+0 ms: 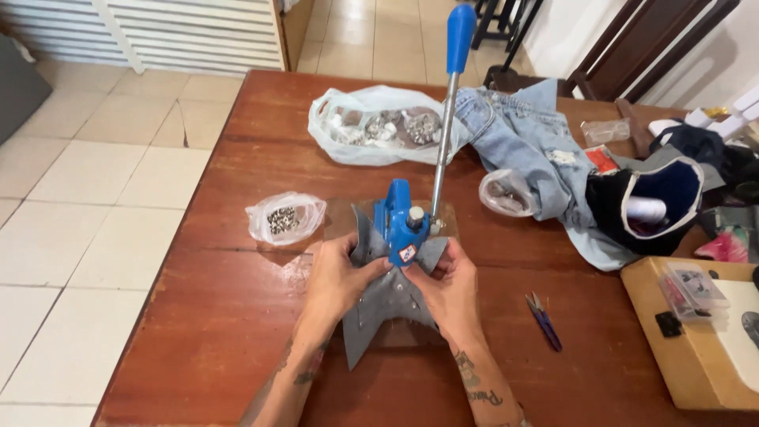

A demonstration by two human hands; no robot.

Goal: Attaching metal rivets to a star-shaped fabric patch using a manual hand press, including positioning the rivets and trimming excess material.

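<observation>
A blue hand press (pixel 405 223) with a long metal lever and blue grip (pixel 458 35) stands on a wooden board on the table. A grey star-shaped piece of denim (pixel 387 304) with small metal studs lies under the press head. My left hand (pixel 336 277) pinches the fabric's left side. My right hand (pixel 452 285) pinches its right side next to the press base. Both hands hold the fabric flat against the board.
A small clear bag of studs (pixel 283 218) lies left of the press. A larger plastic bag of metal parts (pixel 379 126) and light blue jeans (pixel 530 150) sit behind. Blue thread snips (pixel 544 320) lie to the right, near a cardboard box (pixel 704 340). The table's left edge borders tiled floor.
</observation>
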